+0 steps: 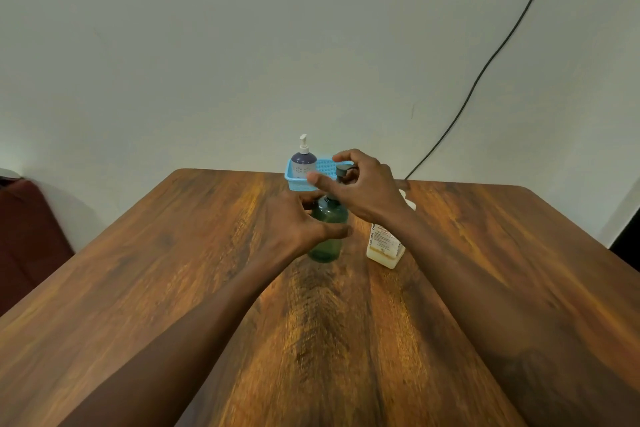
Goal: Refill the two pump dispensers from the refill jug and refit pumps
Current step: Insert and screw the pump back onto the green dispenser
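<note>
Mid-table, the left hand (pixel 294 218) wraps the green dispenser (pixel 327 236) to steady it while the right hand (pixel 363 187), fingers loosely curled around its dark pump (pixel 343 173), apparently works it at the neck; the refill jug (pixel 384 248) waits just right.

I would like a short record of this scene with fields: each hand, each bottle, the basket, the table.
left hand: grips green bottle around its body
right hand: holds dark pump head above green bottle
purple bottle: upright in blue basket, white pump fitted
refill jug: stands right of green bottle, partly hidden by right arm
table: wooden
</note>
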Tool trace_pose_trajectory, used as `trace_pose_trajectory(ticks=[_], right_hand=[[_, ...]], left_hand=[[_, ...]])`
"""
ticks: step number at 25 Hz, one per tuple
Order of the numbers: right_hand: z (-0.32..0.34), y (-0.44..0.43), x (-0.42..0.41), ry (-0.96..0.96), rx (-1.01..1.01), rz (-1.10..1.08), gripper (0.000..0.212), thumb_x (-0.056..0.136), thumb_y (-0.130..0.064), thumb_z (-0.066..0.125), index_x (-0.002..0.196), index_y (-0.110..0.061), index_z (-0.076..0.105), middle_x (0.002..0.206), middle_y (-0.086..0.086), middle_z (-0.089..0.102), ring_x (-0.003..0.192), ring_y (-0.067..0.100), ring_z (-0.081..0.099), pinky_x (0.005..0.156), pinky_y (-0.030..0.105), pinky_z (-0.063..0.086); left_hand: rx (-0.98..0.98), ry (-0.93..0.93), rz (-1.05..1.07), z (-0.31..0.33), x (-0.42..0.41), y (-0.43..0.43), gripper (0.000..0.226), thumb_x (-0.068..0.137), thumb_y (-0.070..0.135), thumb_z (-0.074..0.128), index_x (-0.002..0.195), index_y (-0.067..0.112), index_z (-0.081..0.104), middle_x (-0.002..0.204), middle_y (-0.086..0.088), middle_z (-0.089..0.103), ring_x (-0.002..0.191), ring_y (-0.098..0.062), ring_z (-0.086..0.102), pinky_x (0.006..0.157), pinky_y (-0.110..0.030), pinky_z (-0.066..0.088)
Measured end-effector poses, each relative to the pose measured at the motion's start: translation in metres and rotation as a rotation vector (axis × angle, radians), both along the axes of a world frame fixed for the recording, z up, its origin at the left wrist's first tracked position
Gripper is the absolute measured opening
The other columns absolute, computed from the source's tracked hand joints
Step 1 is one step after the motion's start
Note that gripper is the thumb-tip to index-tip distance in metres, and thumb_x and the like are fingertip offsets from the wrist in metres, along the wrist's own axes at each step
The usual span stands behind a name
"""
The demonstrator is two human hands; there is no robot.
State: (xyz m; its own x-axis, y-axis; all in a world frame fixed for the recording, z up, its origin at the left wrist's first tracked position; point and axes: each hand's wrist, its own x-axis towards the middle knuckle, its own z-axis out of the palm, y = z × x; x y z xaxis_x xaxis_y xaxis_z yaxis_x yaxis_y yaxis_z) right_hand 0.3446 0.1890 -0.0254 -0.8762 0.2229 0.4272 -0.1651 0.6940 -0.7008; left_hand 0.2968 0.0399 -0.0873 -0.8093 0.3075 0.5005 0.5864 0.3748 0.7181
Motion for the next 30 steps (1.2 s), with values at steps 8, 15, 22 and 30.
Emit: trace_pose_trajectory(ticks=[8,15,22,30], right_hand=[[0.008,0.008,0.010,0.015,-0.067,-0.009,0.085,0.064,-0.047,0.094,0.136,-0.029,0.052,0.098,-0.007,0.076,0.085,0.004,0.073,0.082,0.027,0.061],[0.016,0.010,0.012,-0.106,-0.179,0.234,0.081,0.080,-0.021,0.088,0.148,-0.027,0.046,0.131,0.004,0.069,0.111,0.014,0.070,0.092,0.033,0.061],[0.023,0.010,0.010,-0.138,-0.186,0.151,0.068,0.087,-0.036,0.080,0.146,-0.023,0.049,0.132,-0.001,0.067,0.115,0.015,0.066,0.089,0.027,0.060],[0.021,0.016,0.003,0.167,-0.091,-0.088,0.072,0.056,-0.035,0.100,0.119,-0.014,0.071,0.104,0.003,0.079,0.079,0.000,0.072,0.073,0.020,0.062]], left_hand=[[0.012,0.029,0.016,0.006,-0.001,-0.004,0.082,0.051,0.061,0.090,0.122,0.026,0.072,0.109,0.012,0.076,0.087,0.004,0.068,0.074,-0.012,0.056],[0.013,0.047,-0.032,0.013,0.000,-0.002,0.081,0.050,0.063,0.086,0.120,0.025,0.074,0.110,0.012,0.077,0.095,0.000,0.071,0.081,-0.022,0.061],[0.034,0.034,-0.065,0.021,-0.001,0.006,0.078,0.050,0.060,0.089,0.117,0.022,0.074,0.107,0.009,0.077,0.093,-0.004,0.072,0.081,-0.030,0.063],[0.054,0.055,0.031,0.029,-0.009,0.024,0.066,0.049,0.059,0.090,0.108,0.031,0.078,0.092,0.024,0.069,0.080,0.005,0.068,0.061,-0.003,0.050]])
